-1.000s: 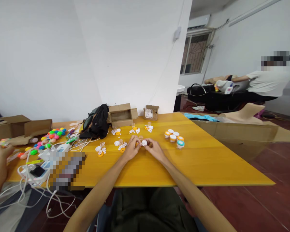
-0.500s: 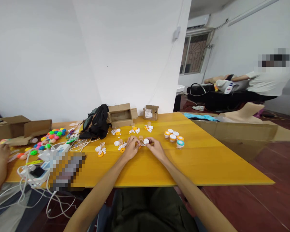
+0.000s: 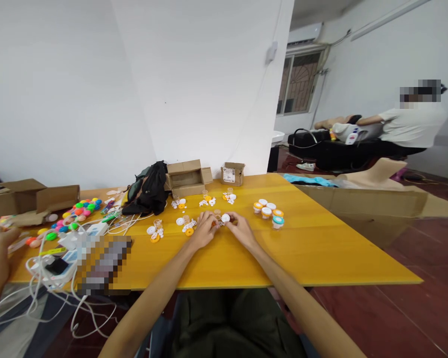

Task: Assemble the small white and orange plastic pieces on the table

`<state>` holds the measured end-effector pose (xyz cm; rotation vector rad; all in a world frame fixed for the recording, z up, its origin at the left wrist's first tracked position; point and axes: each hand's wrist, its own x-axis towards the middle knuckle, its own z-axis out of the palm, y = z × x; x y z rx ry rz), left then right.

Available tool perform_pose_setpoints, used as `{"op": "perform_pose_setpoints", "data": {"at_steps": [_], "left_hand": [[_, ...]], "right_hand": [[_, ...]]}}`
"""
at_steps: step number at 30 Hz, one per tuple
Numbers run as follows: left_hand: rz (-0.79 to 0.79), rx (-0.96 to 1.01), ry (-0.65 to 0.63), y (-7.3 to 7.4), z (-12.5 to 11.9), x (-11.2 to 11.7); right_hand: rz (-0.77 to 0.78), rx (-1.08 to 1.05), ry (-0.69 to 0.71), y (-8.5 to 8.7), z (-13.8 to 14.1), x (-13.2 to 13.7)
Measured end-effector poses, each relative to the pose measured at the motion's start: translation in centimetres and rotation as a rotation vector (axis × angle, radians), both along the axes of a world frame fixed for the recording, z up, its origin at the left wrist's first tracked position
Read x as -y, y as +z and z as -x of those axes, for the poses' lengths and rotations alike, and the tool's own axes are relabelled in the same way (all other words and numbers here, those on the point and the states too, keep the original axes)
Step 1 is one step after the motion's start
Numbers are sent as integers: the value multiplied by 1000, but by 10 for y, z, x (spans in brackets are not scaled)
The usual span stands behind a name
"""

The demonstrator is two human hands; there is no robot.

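Both my hands rest on the yellow table [image 3: 321, 248], close together near its middle. My left hand [image 3: 205, 227] is curled in a pinch over small white and orange pieces; what it grips is too small to name. My right hand [image 3: 239, 227] pinches a small white round lid [image 3: 226, 217] at its fingertips. Between the hands lie tiny white pieces and a small clear jar [image 3: 218, 214]. Loose white and orange lids [image 3: 186, 226] lie just left of my left hand. A cluster of closed small jars [image 3: 269, 211] with orange, white and teal lids stands to the right.
Open cardboard boxes [image 3: 188, 176] and a black bag [image 3: 149, 191] sit at the table's far edge. Colourful balls [image 3: 80, 209], white cables [image 3: 59, 258] and another person's hand [image 3: 0, 238] are at the left. A person sits at the far right of the room [image 3: 410, 127].
My hands have shifted slightly away from me and the right hand lifted the white lid a little higher. The other person's hand at the left moved a bit.
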<state>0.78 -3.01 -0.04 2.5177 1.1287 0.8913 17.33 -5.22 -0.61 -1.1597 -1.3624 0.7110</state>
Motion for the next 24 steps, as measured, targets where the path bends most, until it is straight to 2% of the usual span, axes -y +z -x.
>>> {"op": "perform_pose_setpoints", "data": {"at_steps": [7,13,24], "left_hand": [[-36,-7,-36,-5,1,-3],[-63,60,-50,-6,1,-3],[-113,110,-96,12,0,9]], "right_hand": [[-28,30,25,-3,-2,-2],[-7,24,13,-5,-2,-3],[-69,110,93,-3,1,1]]}}
